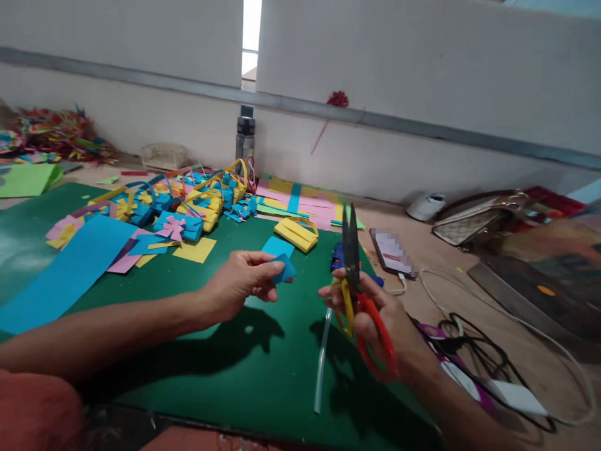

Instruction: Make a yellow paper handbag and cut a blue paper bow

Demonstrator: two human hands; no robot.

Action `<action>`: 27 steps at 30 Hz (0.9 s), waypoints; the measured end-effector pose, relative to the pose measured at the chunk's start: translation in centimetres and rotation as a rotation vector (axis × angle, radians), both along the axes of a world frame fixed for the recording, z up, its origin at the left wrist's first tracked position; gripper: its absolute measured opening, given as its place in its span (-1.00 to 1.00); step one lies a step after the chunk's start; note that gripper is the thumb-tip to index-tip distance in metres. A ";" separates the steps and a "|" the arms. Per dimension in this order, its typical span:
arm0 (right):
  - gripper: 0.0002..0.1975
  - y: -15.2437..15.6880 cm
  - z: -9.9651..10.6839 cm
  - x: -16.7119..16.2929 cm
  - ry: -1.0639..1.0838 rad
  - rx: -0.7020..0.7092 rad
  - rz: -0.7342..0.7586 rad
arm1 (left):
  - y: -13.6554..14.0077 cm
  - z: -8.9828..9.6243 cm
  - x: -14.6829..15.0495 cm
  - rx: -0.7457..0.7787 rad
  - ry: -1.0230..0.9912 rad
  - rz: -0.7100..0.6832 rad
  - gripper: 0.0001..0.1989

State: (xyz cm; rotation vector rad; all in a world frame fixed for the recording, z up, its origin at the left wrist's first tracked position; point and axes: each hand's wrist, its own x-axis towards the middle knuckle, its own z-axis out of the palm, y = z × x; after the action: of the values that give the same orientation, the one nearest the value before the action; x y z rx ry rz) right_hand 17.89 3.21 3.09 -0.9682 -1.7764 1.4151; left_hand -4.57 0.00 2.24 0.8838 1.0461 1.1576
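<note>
Between the thumb and fingers of my left hand (241,275) is a small folded piece of blue paper (283,269), held above the green mat (188,369). My right hand (375,307) grips a pair of scissors (352,250) with one red and one yellow handle, blades pointing up and nearly together. Behind my left hand a flat blue paper piece (278,247) lies beside a yellow paper bag (297,233). A clear glue stick (322,363) lies below my right hand, and a blue glue gun (337,255) is partly hidden behind the scissors.
Several small paper bags with bows (178,225) crowd the back left, near a long blue paper strip (70,275). A phone (392,252), cables (483,357) and a handbag (474,219) are at right. A bottle (245,138) stands by the wall.
</note>
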 end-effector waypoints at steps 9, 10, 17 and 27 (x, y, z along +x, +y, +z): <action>-0.55 -2.0 -0.4 -0.5 -0.217 0.029 0.107 | 0.8 0.3 -0.5 -0.011 -0.168 0.095 -0.76; -0.59 -2.0 -0.5 -0.6 -0.239 0.028 0.128 | 0.8 0.3 -0.5 -0.020 -0.177 0.087 -0.75; -0.63 -2.0 -0.9 -0.9 -0.355 -0.097 0.201 | 0.3 0.6 -0.1 -0.077 -0.167 0.069 -0.73; -0.46 -2.3 -0.8 -1.2 -0.269 -0.186 0.234 | 0.1 0.3 0.1 -0.048 -0.151 0.065 -0.76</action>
State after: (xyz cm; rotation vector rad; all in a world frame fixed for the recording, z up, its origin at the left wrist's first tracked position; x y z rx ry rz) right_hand 16.68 0.89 2.30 -1.1190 -2.0351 1.6851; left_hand -4.49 0.09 2.49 0.7177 0.9804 1.2291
